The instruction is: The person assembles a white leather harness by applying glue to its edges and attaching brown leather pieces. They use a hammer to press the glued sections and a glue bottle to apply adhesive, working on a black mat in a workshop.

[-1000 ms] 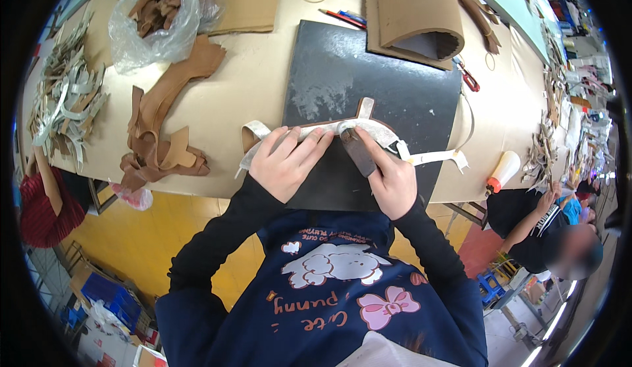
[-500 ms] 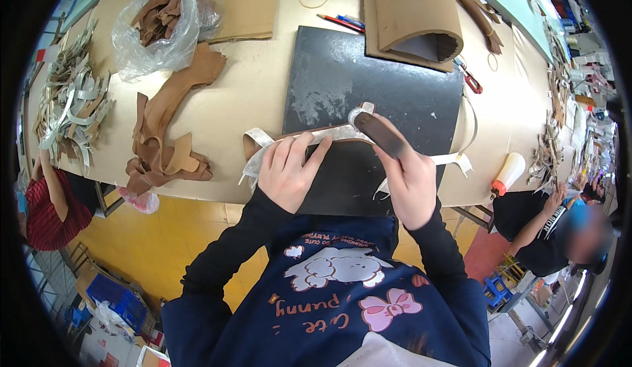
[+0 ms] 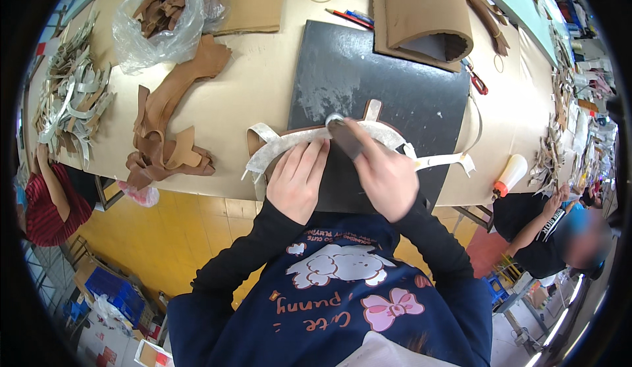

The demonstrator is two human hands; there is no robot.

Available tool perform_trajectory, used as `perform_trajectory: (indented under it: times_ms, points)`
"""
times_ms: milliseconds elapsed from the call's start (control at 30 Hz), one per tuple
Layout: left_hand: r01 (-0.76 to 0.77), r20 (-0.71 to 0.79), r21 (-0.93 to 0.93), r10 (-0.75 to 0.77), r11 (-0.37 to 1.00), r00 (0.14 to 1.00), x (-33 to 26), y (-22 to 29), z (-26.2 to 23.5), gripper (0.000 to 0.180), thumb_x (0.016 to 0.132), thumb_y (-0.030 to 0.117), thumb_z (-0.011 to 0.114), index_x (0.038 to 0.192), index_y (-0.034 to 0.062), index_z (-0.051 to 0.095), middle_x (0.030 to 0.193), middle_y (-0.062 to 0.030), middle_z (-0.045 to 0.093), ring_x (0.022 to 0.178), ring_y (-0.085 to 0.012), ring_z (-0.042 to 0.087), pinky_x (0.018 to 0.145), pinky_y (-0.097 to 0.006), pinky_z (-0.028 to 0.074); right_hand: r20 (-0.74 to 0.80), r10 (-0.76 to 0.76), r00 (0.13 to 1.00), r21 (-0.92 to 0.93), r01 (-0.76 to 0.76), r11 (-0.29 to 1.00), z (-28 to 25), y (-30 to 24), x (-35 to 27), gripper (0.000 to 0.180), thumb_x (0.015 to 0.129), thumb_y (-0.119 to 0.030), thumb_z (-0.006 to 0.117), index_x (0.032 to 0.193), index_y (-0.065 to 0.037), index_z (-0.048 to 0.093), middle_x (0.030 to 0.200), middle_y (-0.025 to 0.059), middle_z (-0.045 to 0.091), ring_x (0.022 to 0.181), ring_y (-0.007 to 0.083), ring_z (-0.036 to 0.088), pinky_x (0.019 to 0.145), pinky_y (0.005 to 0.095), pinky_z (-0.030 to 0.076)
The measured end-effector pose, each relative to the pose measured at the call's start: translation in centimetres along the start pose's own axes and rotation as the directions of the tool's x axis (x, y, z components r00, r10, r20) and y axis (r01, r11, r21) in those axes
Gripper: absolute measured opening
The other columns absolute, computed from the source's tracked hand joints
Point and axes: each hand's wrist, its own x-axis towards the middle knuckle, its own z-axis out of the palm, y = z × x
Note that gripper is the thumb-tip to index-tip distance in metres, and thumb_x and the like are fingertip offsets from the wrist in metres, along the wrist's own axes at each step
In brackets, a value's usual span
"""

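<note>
A curved leather strip (image 3: 280, 144), brown with a pale backing and several tabs, lies across the black board (image 3: 395, 97) in front of me. My left hand (image 3: 297, 181) rests on its lower edge, fingers stretched out flat and close together. My right hand (image 3: 388, 179) is closed around what looks like a hammer (image 3: 345, 138), with a rounded metal end and a dark handle. That metal end sits over the middle of the strip, near my left fingertips; whether it touches, I cannot tell. Right of my hand, a narrow white strap (image 3: 441, 161) runs out from the piece.
Brown leather pieces (image 3: 168, 104) lie left, below a clear plastic bag (image 3: 131, 48) of scraps. A rolled brown sheet (image 3: 428, 11) covers the board's far right. Red-handled cutters (image 3: 478, 85) and a white bottle (image 3: 512, 173) lie right. People sit at both sides.
My right hand has moved left with the hammer along the strip, uncovering its right part and an upright tab. My left hand has shifted slightly right and nearer to me, its fingers closer together.
</note>
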Motion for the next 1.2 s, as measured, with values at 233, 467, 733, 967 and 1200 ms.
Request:
perform_trajectory:
  times_ms: [233,467,733,967,1200]
  points:
    - [0.043,-0.008,0.02,-0.043,0.999,0.999,0.1,0.1,0.1,0.048,0.082,0.002,0.062,0.129,0.0039,0.064,0.131,-0.0068,0.059,0.118,-0.0231,0.058,0.096,-0.036,0.048,-0.257,-0.096,0.962,0.239,0.16,0.958,-1.0,0.0,-0.4,0.047,0.092,-0.012,0.063,0.139,-0.015,0.059,0.087,0.0192,0.071,0.068,0.0319,0.07,0.059,0.041,0.054]
    - [0.058,-0.013,0.074,-0.057,0.996,0.998,1.6,0.4,0.0,0.047,0.082,0.004,0.061,0.129,0.0074,0.064,0.125,-0.0033,0.06,0.111,-0.0208,0.059,0.092,-0.035,0.047,-0.084,0.028,0.996,0.065,-0.022,0.998,-0.1,0.1,0.5,0.05,0.091,-0.01,0.062,0.141,-0.015,0.058,0.081,0.0176,0.069,0.064,0.0341,0.068,0.061,0.0408,0.054]
    - [0.079,0.075,0.107,-0.088,0.991,0.993,1.8,0.8,-0.2,0.047,0.085,0.007,0.057,0.132,0.0057,0.061,0.125,-0.0058,0.057,0.111,-0.0225,0.058,0.095,-0.037,0.047,-0.296,-0.055,0.954,0.214,0.122,0.969,0.2,0.8,-0.8,0.057,0.088,-0.001,0.058,0.144,-0.013,0.055,0.081,0.018,0.07,0.064,0.0326,0.068,0.063,0.038,0.054]
    - [0.054,0.003,0.089,-0.054,0.995,0.999,1.1,0.7,0.3,0.05,0.083,0.005,0.06,0.133,0.0064,0.061,0.129,-0.0055,0.057,0.115,-0.0221,0.057,0.096,-0.037,0.047,-0.123,0.061,0.991,0.078,-0.051,0.996,1.7,1.7,-0.6,0.053,0.092,-0.013,0.063,0.144,-0.02,0.055,0.077,0.0151,0.069,0.063,0.0323,0.068,0.058,0.0404,0.052]
    - [0.083,-0.024,0.087,-0.082,0.993,0.996,0.3,1.2,0.4,0.051,0.082,0.005,0.061,0.133,0.0082,0.062,0.132,-0.0047,0.057,0.119,-0.0217,0.056,0.097,-0.037,0.046,-0.242,0.008,0.97,0.358,0.081,0.93,-0.3,0.3,-0.9,0.05,0.093,-0.009,0.06,0.142,-0.017,0.056,0.077,0.0175,0.069,0.064,0.0333,0.069,0.061,0.0403,0.053]
